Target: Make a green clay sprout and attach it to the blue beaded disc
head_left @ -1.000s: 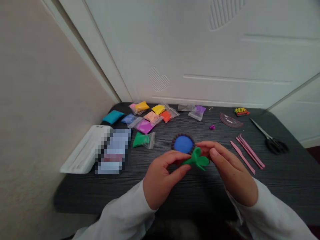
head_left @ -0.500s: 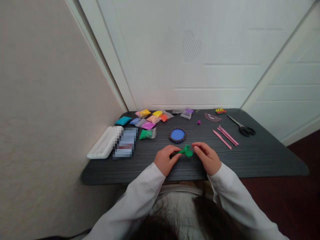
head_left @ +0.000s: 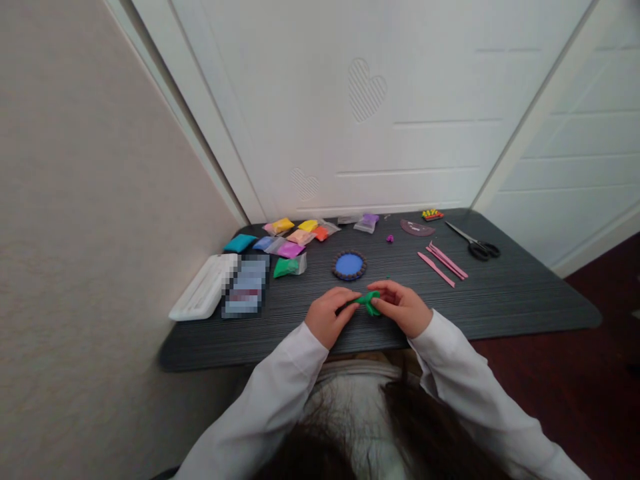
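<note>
Dark worktop (head_left: 500,307) set against white panelled surface (head_left: 280,87). Clear bag (head_left: 302,263), front of packet group, contains green material (head_left: 285,268); second bag (head_left: 364,228), farther back, contains purple material (head_left: 371,219). Blue disc (head_left: 349,265), brown beaded rim, lies beyond hands. Left hand (head_left: 327,317): narrow grip, fingertips pinching stem end of green leafed piece (head_left: 371,301). Right hand (head_left: 406,311): thumb and fingers holding leaf end. Piece sits between both hands.

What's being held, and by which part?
A green leafy piece: the left hand's grip is on its thin stem, the right hand's grip on its wider end.
</note>
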Demonstrator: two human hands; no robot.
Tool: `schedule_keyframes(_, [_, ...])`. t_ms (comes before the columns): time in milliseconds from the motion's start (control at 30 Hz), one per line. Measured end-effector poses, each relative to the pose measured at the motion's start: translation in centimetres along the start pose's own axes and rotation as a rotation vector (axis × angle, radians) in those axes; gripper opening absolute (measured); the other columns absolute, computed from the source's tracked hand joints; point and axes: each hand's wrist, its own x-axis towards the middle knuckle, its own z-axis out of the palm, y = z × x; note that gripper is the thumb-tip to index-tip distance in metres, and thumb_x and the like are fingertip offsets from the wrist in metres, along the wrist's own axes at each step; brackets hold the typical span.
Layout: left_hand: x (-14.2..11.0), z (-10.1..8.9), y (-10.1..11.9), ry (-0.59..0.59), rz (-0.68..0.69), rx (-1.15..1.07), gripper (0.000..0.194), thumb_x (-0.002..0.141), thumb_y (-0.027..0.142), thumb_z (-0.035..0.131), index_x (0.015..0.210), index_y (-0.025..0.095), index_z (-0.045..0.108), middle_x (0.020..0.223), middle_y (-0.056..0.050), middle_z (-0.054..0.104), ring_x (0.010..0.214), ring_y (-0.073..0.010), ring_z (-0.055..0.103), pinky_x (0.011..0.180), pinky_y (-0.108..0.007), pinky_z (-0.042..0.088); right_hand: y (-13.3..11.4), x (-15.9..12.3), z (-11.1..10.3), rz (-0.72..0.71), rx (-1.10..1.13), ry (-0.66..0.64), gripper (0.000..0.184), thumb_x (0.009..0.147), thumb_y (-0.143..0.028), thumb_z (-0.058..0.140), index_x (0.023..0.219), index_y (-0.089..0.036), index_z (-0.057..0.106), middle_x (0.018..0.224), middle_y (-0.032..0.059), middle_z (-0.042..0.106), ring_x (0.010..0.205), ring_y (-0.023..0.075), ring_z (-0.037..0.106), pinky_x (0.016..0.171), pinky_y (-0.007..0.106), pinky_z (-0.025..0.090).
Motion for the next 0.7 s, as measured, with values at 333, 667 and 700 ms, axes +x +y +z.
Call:
schedule_keyframes(333, [-0.09, 0.29, 0.32, -0.013, 0.079, 0.035, 0.022, 0.075, 0.02, 0.052, 0.095, 0.015, 0.059, 0.091, -0.006, 0.063, 0.087, -0.0137, 0.056, 0.081, -0.027, 0.045, -0.11, -0.12, -0.19, 0.03, 0.037, -0.083, 0.022, 0.066, -0.025, 0.063, 0.086, -0.017, 0.057, 0.07, -0.002, 0.059, 0.06, 0.0072, 0.052, 0.058, 0.023, 0.039])
schedule_keyframes(667, [-0.43, 0.35, 0.2, -0.013, 0.116, 0.128, 0.02, 0.075, 0.022, 0.053, 0.092, 0.015, 0.061, 0.084, -0.006, 0.065, 0.081, -0.0136, 0.059, 0.076, -0.026, 0.047, -0.14, -0.21, -0.18, 0.064, 0.121, -0.134, 0.022, 0.063, -0.023, 0.066, 0.082, -0.016, 0.057, 0.071, -0.0023, 0.06, 0.062, 0.0067, 0.053, 0.061, 0.022, 0.041])
schedule_keyframes(700, [-0.45, 0.33, 0.22, -0.012, 0.117, 0.135, 0.019, 0.075, 0.023, 0.053, 0.09, 0.016, 0.062, 0.082, -0.005, 0.065, 0.079, -0.0132, 0.059, 0.075, -0.026, 0.048, -0.13, -0.22, -0.18, 0.066, 0.126, -0.136, 0.022, 0.063, -0.023, 0.066, 0.082, -0.017, 0.057, 0.07, -0.0025, 0.06, 0.061, 0.0066, 0.053, 0.06, 0.022, 0.04])
